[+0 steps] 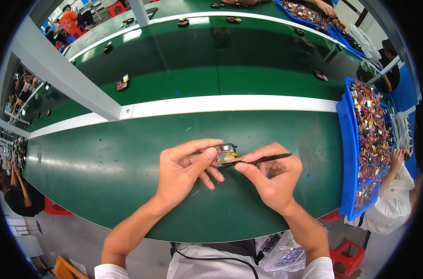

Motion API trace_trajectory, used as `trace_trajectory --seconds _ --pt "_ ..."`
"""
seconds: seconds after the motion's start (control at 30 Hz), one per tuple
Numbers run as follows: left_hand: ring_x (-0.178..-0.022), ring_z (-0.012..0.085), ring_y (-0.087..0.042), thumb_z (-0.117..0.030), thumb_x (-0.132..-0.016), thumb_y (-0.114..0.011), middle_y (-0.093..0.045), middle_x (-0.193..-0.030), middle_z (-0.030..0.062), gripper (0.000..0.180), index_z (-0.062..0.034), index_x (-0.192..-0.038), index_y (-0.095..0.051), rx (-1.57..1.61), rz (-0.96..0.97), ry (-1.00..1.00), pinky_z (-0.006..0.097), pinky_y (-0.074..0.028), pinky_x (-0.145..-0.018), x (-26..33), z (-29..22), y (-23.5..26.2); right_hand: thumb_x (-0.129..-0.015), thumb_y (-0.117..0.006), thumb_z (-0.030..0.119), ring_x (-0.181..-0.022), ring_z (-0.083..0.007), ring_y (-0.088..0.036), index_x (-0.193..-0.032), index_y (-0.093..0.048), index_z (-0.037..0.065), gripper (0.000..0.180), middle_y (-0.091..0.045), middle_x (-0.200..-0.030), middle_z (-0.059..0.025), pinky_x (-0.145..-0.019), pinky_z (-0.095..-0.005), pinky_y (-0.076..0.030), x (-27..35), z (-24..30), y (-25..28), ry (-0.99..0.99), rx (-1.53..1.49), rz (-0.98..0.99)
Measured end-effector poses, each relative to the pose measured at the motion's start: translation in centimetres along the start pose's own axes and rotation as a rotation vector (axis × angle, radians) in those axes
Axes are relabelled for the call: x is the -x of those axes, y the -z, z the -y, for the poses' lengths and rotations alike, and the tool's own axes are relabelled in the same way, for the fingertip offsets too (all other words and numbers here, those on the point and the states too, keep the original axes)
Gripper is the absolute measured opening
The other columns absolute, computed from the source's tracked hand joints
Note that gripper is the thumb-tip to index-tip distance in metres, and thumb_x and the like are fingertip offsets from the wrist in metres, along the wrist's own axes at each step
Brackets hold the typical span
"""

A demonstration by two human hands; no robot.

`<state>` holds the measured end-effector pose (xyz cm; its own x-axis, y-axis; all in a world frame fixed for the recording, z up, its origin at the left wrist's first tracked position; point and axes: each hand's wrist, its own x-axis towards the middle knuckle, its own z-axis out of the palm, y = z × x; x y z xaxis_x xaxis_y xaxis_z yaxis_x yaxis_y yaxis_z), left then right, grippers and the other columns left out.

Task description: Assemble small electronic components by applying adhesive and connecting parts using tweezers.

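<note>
Over the middle of the green workbench (128, 181), my left hand (180, 169) grips a small black-cased electronic device (226, 149) between thumb and fingers. A reddish circuit board and a yellow piece show inside the open casing. My right hand (275, 179) has its fingers closed around a slim black pair of tweezers (272, 158), pen-fashion. The tweezers' tip meets the lower edge of the device, close to the yellow piece. What exactly the tip touches is too small to make out.
At the right end of the bench stands a blue bin (349, 153) heaped with small red circuit boards. Beyond a white rail (183, 105), a green conveyor (174, 83) carries several similar devices. A grey post (67, 69) rises at the left. Co-workers sit on both sides; a red stool (347, 256) is lower right.
</note>
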<state>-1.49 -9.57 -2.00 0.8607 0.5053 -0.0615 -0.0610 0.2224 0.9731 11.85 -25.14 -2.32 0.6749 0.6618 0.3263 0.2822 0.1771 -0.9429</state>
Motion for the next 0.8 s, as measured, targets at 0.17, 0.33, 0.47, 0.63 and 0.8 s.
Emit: trace_trajectory --seconds 0.17,0.33,0.47,0.63,0.8 --pt "-0.066 0.0232 -0.073 -0.013 -0.104 -0.06 -0.072 -0.092 0.0192 0.028 0.0076 -0.122 -0.068 -0.008 0.013 0.006 0.027 -0.057 -0.047 0.06 -0.02 0.19 -0.077 -0.084 -0.003 -0.044 -0.0003 -0.046 -0.083 -0.074 0.001 0.013 -0.076 -0.079 -0.0058 -0.042 -0.0189 -0.029 0.11 0.29 -0.48 0.071 0.05 -0.02" --pt "-0.068 0.0208 -0.072 -0.008 -0.101 -0.063 -0.067 -0.098 0.0145 0.024 0.0053 -0.12 -0.07 -0.013 0.006 -0.017 0.025 -0.055 -0.047 0.05 0.1 0.38 -0.075 -0.085 -0.001 -0.041 -0.0018 -0.045 -0.082 -0.074 0.004 0.014 -0.075 -0.073 -0.0029 -0.042 -0.0192 -0.029 0.07 -0.04 -0.47 0.151 0.142 -0.025" --pt "-0.066 0.0191 -0.071 -0.006 -0.1 -0.064 -0.067 -0.097 0.0133 0.022 0.0045 -0.118 -0.071 -0.054 -0.015 -0.076 0.024 -0.054 -0.047 0.16 0.06 0.18 -0.075 -0.085 0.0 -0.04 -0.0018 -0.045 -0.082 -0.074 0.005 0.014 -0.074 -0.072 -0.0025 -0.042 -0.0192 -0.029 0.07 -0.11 -0.44 0.148 0.134 -0.022" --pt "-0.065 0.0182 -0.07 -0.006 -0.1 -0.064 -0.067 -0.097 0.0127 0.021 0.0035 -0.118 -0.072 -0.097 -0.013 -0.115 0.024 -0.053 -0.046 0.18 -0.03 0.21 -0.075 -0.085 -0.001 -0.041 -0.0017 -0.046 -0.082 -0.074 0.004 0.014 -0.075 -0.074 -0.0029 -0.042 -0.0192 -0.029 0.05 0.06 -0.35 0.153 0.147 -0.013" --pt "-0.065 0.0177 -0.07 -0.005 -0.1 -0.064 -0.067 -0.096 0.0125 0.021 0.0033 -0.117 -0.072 -0.09 0.0 -0.132 0.024 -0.053 -0.046 0.19 -0.02 0.32 -0.076 -0.085 -0.002 -0.041 -0.0019 -0.047 -0.082 -0.074 0.003 0.014 -0.076 -0.076 -0.0043 -0.041 -0.0189 -0.031 0.11 0.08 -0.46 0.146 0.107 -0.019"
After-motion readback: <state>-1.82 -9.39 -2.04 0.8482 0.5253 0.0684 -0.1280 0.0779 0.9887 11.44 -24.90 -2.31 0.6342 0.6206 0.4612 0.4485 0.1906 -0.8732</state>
